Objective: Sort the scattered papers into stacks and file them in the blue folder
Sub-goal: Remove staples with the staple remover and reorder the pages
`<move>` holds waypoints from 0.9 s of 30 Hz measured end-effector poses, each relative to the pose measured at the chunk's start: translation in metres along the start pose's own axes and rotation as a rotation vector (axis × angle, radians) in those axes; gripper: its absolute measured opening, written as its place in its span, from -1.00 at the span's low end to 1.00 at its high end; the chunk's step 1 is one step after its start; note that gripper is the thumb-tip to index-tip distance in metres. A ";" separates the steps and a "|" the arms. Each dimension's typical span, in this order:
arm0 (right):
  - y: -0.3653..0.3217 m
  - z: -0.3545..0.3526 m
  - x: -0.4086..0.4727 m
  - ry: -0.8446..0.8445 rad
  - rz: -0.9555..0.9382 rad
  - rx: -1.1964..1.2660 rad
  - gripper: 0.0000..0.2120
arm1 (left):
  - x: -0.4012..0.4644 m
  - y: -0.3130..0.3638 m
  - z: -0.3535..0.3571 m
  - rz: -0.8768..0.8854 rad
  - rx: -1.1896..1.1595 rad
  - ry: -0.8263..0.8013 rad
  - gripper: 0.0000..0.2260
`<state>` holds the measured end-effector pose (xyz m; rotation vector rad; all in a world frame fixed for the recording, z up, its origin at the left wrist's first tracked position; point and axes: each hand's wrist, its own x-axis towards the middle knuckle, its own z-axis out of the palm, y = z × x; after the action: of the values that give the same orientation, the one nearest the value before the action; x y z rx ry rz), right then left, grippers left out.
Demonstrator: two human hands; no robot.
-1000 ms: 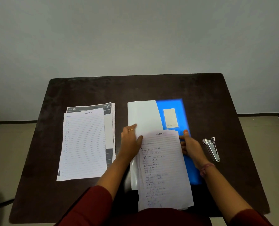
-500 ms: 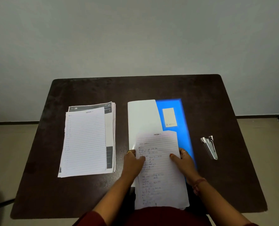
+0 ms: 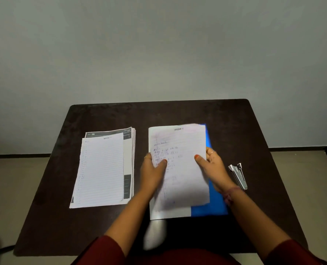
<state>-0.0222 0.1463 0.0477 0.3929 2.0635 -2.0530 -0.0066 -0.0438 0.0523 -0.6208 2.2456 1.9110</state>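
**Papers going onto the blue folder**

I worried most about the handwritten papers (image 3: 179, 169) slipping. They were thin and bendy, and each hand held just one side. If one hand let go too soon, I thought the sheets could slide apart or land crooked on the blue folder (image 3: 214, 205). The folder's white inside flap (image 3: 170, 214) stuck out under them at the near edge, so a corner could catch there and fold. The stapler (image 3: 238, 175) lay just right of the folder, near my right wrist, and a quick pull back could bump it.

My left hand (image 3: 153, 169) gripped the left edge of the papers, with the thumb curled over the top sheet. My right hand (image 3: 211, 163) pinched the right edge, thumb on top and fingers tucked behind. Neither hand was loose.

The papers were over the folder, in the middle of the dark table (image 3: 178, 113). I could not tell if they lay flat on it yet. The other stack of papers (image 3: 105, 169) sat on the left, well apart, with a lined sheet on top.
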 end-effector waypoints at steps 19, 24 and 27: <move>-0.023 -0.002 -0.007 -0.050 -0.265 -0.045 -0.62 | -0.010 0.023 0.011 0.326 -0.167 0.131 -0.61; -0.006 -0.007 -0.006 -0.031 -0.201 -0.018 -0.56 | -0.006 0.009 0.015 0.290 -0.172 0.086 -0.62; 0.002 -0.003 -0.009 -0.051 -0.202 -0.051 -0.58 | -0.005 0.003 0.016 0.271 -0.179 0.100 -0.70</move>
<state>-0.0127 0.1488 0.0487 0.1269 2.1997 -2.0890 -0.0057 -0.0268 0.0539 -0.4620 2.3398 2.2766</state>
